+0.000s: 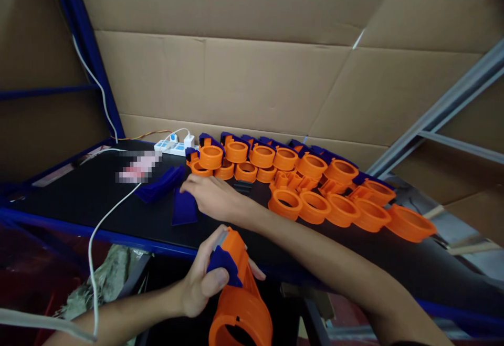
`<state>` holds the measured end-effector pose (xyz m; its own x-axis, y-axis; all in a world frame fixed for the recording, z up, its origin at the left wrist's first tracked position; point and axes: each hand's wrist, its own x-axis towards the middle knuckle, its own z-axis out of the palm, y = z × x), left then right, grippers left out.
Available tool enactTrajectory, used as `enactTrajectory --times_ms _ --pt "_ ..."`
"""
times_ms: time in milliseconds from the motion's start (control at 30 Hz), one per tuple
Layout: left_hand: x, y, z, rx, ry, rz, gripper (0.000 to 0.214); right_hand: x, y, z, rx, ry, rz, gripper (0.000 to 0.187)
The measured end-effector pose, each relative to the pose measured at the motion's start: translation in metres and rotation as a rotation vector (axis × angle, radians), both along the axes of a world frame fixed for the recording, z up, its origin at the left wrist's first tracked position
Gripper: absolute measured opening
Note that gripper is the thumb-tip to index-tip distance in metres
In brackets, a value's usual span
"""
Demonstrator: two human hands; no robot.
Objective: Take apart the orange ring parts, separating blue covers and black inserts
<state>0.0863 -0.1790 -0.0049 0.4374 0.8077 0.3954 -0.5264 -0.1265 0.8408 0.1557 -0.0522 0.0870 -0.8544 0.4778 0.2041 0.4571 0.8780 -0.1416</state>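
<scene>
My left hand (205, 283) is closed around an orange plastic tube part (240, 304) with a dark blue piece on it, held low in front of the table edge. My right hand (214, 196) reaches across to the left over the black table (98, 194); its fingers rest on a flat dark blue plastic piece (184, 208). Just left of that lies a stack of dark blue pieces (161, 184). I cannot tell whether the right fingers pinch the piece or only touch it.
Several orange ring parts (315, 188) with blue pieces stand in rows across the table's middle and right. A white power strip (173, 145) and a white cable (102, 220) lie at the left. Cardboard walls stand behind; a grey metal frame (441, 115) is at right.
</scene>
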Motion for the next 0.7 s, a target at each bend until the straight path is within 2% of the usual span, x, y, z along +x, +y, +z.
enactTrajectory --times_ms 67,167,300,400,533,633,700 --pt "0.001 0.000 0.002 0.006 0.016 0.000 0.051 0.006 -0.004 -0.004 0.176 -0.156 0.154 0.035" --pt "0.002 0.000 0.004 0.031 0.031 0.005 0.050 0.009 -0.005 -0.015 0.251 -0.274 0.272 0.031" --pt "0.003 0.001 0.006 0.048 0.048 0.021 0.049 0.002 -0.004 -0.030 0.257 -0.286 0.303 0.035" --pt "0.003 0.001 0.005 0.031 0.025 0.019 0.050 -0.007 -0.008 -0.034 0.254 -0.249 0.267 0.044" --pt "0.003 0.001 -0.004 0.003 -0.028 0.008 0.053 -0.015 -0.010 -0.031 0.138 -0.152 0.199 0.064" --pt "0.003 0.000 -0.011 -0.037 -0.101 -0.019 0.058 -0.004 -0.002 -0.023 -0.042 -0.019 0.184 0.062" --pt "0.002 0.001 -0.013 -0.083 -0.138 0.020 0.062 0.014 0.004 -0.014 -0.151 0.137 0.181 0.056"
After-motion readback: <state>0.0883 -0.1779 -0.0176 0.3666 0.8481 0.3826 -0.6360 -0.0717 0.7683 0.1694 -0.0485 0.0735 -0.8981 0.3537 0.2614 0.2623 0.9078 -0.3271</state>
